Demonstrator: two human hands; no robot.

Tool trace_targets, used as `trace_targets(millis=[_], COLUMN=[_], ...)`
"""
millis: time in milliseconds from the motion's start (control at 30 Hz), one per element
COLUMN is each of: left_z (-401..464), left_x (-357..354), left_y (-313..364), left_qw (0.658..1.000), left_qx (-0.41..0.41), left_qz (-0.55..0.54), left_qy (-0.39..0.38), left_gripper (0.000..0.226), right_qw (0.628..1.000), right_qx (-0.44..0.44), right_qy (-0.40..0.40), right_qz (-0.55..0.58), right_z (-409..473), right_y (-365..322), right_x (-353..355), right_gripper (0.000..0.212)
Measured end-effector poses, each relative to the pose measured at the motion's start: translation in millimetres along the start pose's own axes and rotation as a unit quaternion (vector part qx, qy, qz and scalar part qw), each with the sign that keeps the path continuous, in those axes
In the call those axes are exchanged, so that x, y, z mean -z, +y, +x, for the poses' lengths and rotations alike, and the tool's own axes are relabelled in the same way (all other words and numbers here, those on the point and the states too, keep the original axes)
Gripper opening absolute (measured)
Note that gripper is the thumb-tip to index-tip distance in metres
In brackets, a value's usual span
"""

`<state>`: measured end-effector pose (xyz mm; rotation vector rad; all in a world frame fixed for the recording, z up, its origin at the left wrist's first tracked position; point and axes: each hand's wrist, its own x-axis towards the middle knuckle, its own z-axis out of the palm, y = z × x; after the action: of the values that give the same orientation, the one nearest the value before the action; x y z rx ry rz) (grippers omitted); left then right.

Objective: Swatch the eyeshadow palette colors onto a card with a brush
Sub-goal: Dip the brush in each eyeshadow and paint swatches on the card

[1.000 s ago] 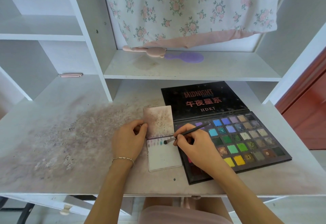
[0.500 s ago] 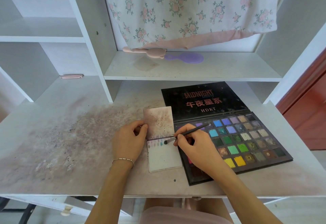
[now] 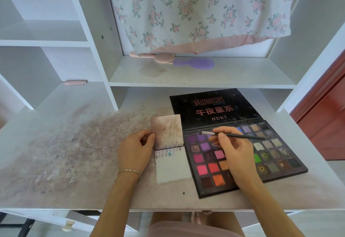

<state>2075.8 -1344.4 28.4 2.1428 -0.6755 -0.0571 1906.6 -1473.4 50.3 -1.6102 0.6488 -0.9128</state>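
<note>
An open black eyeshadow palette (image 3: pixel 211 164) lies on the desk with several coloured pans and its lid flat behind. To its left lies a white card (image 3: pixel 172 167) with a row of small swatches along its top edge. A stained flap (image 3: pixel 166 130) stands up behind the card. My left hand (image 3: pixel 135 151) pinches the left edge of that flap. My right hand (image 3: pixel 236 154) holds a thin black brush (image 3: pixel 240 136) over the palette, bristle tip at the purple pans in the top left. The hand hides some middle pans.
The desk top (image 3: pixel 65 152) is smeared with powder stains on the left. A shelf above holds a pink brush (image 3: pixel 155 56) and a purple hairbrush (image 3: pixel 196 63); a floral cloth (image 3: pixel 196 9) hangs behind. A pink item (image 3: pixel 74 82) lies at back left. A red-brown door (image 3: pixel 324 117) is on the right.
My right hand has lifted the brush off the card and swung it right, over the palette's purple pans. The left hand has stayed on the flap.
</note>
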Motion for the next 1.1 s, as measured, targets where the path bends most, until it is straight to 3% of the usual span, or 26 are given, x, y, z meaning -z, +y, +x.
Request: trace_targets(millis=[300, 567, 867, 1100], left_z=[2, 1, 0, 0], left_x=[-2, -1, -1, -1], left_y=[-2, -1, 0, -2], left_qw=[1.0, 1.0, 1.0, 1.0], left_qx=[-0.002, 0.007, 0.0, 0.002], left_qz=[-0.002, 0.003, 0.01, 0.008], left_qy=[0.001, -0.008, 0.002, -0.001], left_gripper=[0.013, 0.015, 0.015, 0.015], right_qw=[0.991, 0.952, 0.947, 0.944], right_qx=[-0.005, 0.002, -0.004, -0.006], right_qy=[0.103, 0.204, 0.139, 0.147], right_qz=[-0.089, -0.229, -0.289, -0.294], right_z=[3, 14, 14, 13], right_y=[10, 26, 32, 32], right_x=[59, 92, 91, 90], right_gripper=[0.022, 0.009, 0.007, 0.011])
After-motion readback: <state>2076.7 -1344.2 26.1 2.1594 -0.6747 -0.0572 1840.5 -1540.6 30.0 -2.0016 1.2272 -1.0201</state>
